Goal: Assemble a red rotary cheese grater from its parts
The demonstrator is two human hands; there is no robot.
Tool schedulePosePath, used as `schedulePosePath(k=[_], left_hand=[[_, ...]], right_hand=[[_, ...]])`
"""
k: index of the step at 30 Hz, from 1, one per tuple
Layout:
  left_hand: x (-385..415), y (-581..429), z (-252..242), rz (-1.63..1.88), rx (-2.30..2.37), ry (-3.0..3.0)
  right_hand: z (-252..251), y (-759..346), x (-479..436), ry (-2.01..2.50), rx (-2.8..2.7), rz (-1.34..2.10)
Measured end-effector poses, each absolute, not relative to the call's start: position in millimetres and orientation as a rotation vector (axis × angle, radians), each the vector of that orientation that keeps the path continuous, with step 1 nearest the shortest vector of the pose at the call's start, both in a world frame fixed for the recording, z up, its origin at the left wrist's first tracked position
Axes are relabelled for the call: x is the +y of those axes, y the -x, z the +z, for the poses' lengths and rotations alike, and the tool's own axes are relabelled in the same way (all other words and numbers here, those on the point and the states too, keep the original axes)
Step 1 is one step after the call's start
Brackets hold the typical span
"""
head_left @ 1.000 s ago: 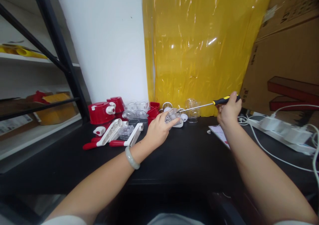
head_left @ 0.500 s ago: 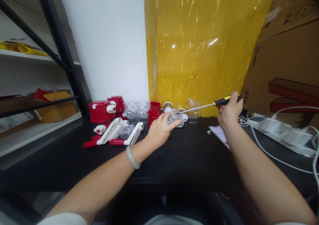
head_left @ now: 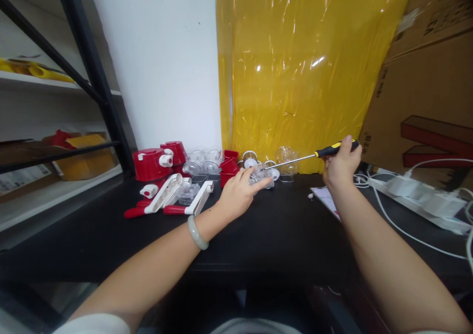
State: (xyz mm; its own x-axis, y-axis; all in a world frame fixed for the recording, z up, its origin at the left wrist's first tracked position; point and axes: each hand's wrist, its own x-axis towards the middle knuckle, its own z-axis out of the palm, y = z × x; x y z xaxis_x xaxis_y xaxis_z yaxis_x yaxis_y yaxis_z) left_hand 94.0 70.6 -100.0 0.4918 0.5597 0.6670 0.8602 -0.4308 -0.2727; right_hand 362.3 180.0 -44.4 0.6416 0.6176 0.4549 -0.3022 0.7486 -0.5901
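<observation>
Near centre of the head view, the left hand point(head_left: 237, 194) grasps a clear, roundish plastic part point(head_left: 261, 172), likely light, stiff and slippery, best held by its sides; right of centre, the right hand point(head_left: 342, 165) clenches a long steel-shafted, yellow-and-black-handled screwdriver point(head_left: 321, 152), tip apparently reaching the part.

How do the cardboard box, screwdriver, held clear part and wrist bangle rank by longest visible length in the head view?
1. Cardboard box
2. Screwdriver, in the right hand
3. Unranked: clear part and bangle; they look alike, and the left hand partly hides the part.
</observation>
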Motion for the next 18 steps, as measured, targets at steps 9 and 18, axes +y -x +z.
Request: schedulePosePath(k=[9, 18], left_hand=[[66.3, -86.8, -88.1, -0.607, -1.105, 2.302], [67.6, -69.5, -71.5, -0.837, -1.137, 2.583]], right_hand=[[-45.9, -367.2, 183.3, 0.519, -0.678, 0.497], [-46.0, -373.0, 188.5, 0.567, -0.625, 0.601]])
